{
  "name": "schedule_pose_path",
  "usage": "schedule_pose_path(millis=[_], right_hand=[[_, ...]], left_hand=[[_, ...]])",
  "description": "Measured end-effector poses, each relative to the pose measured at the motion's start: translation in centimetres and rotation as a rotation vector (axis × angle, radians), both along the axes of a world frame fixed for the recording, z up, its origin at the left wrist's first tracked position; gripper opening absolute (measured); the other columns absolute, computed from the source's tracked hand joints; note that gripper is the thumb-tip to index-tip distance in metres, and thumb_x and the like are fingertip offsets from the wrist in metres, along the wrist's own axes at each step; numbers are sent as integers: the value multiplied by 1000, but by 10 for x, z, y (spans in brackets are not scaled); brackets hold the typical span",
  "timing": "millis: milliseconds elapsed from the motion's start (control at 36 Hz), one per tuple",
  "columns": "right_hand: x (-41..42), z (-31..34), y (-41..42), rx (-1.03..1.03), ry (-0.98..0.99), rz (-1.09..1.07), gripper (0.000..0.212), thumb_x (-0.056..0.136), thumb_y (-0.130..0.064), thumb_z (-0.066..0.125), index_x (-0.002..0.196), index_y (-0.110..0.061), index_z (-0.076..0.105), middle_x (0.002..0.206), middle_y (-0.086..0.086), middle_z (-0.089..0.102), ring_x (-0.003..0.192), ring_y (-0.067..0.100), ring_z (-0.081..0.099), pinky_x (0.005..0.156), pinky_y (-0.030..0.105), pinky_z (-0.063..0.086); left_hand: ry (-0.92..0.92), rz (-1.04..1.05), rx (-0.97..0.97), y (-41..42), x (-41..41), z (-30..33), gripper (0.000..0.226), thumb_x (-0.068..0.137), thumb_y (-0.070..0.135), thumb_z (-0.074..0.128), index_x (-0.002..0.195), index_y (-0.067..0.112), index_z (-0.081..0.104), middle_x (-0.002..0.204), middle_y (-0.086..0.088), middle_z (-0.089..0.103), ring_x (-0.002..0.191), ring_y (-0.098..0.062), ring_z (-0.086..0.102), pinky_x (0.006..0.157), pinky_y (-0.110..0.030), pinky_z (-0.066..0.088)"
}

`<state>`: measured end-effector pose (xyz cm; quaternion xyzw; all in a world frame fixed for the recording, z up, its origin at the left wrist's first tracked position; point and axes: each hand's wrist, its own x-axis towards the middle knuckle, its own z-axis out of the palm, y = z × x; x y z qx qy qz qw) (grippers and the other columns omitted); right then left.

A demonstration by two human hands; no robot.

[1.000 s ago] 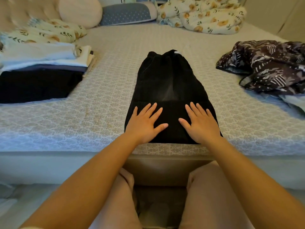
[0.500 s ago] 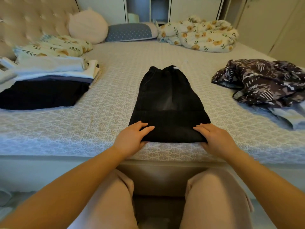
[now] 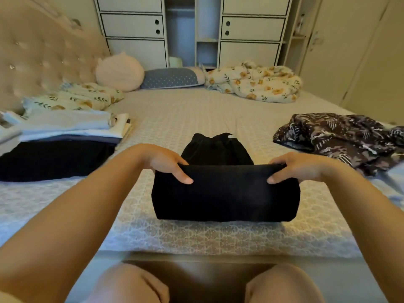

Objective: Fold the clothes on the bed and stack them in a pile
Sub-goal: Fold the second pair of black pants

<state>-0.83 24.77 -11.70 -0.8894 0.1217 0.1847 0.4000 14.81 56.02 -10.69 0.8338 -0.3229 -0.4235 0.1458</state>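
A black garment [image 3: 225, 193] lies lengthwise on the bed [image 3: 196, 235] in front of me, its near end lifted and turned over toward the far end. My left hand [image 3: 166, 164] grips the raised edge at its left corner, thumb on the near face. My right hand [image 3: 297, 166] grips the right corner the same way. The garment's far end [image 3: 215, 147] with its gathered waistband rests flat behind the raised part. A pile of folded clothes [image 3: 61, 138], black at the bottom and pale on top, sits at the left. A crumpled dark patterned garment [image 3: 341, 136] lies at the right.
A floral quilt [image 3: 253, 84], a blue pillow [image 3: 172, 78] and a round pink cushion [image 3: 119, 72] lie at the far side. The tufted headboard [image 3: 39, 53] stands at the left, white cabinets [image 3: 251, 29] behind. My knees [image 3: 131, 285] are against the bed's near edge.
Both hands pressed flat on the garment's near end, then slid to its near corners, gripped them and lifted the end up and away from me. The view tilted upward.
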Motion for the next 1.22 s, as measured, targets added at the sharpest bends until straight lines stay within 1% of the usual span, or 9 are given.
schedule_pose_path(millis=[139,278,417,500,667,778,917,1028,1222], right_hand=[[40,-34,-3,-259,-175,-291,38,79,-46,71,107,-23,59,107,-1,60,89,15,55,68,29,46],[69,-97,9,-513,-153,-378,58,91,-50,53,138,-17,44,140,10,45,123,31,46,96,38,41],[84,-119,31,-784,-295,-219,64,94,-63,26,149,-30,24,158,1,15,144,26,13,114,48,15],[83,-148,36,-782,-238,-178,71,92,-67,15,152,-31,8,161,-2,-2,147,21,-3,117,48,3],[101,-160,24,-757,-136,-256,85,88,-73,13,152,-21,-4,160,4,-11,147,22,-10,117,48,0],[117,-160,22,-732,-170,-334,90,88,-73,13,152,-12,2,160,11,-1,147,26,-4,117,46,4],[150,-160,9,-560,-336,-514,70,95,-59,30,146,-12,31,147,12,36,133,30,35,105,43,31],[178,-163,-14,-452,-379,-649,58,96,-51,37,138,-11,46,137,11,48,126,30,43,100,41,36],[228,-178,-63,-438,-486,-650,48,91,-54,44,125,-22,57,126,2,53,114,22,52,95,41,43]], left_hand=[[-520,147,120,-35,24,-30,72,85,61,56,142,21,41,141,-4,46,127,-27,45,98,-37,38],[-653,303,204,-53,30,-88,74,91,66,37,148,20,29,151,-10,33,134,-33,36,108,-51,33],[-767,238,92,-67,22,-122,75,90,72,11,152,30,14,159,-1,15,147,-27,7,113,-60,3],[-726,302,2,-66,18,-151,80,86,75,10,152,30,10,161,1,6,148,-19,-3,116,-55,1],[-779,309,66,-71,33,-164,86,84,77,8,153,26,4,161,-3,-5,147,-21,-10,114,-55,-6],[-846,263,105,-93,46,-162,78,89,70,5,152,25,-4,160,-5,-12,146,-24,-17,112,-57,-11],[-949,201,-91,-153,63,-165,68,93,65,8,151,32,-7,159,0,-15,145,-24,-19,110,-53,-18],[-1047,175,-229,-201,90,-167,68,92,65,9,151,34,-5,160,3,-13,145,-23,-17,107,-50,-23],[-1020,91,-33,-244,155,-188,81,84,76,2,152,32,-3,161,2,-4,146,-25,-14,105,-50,-27]])
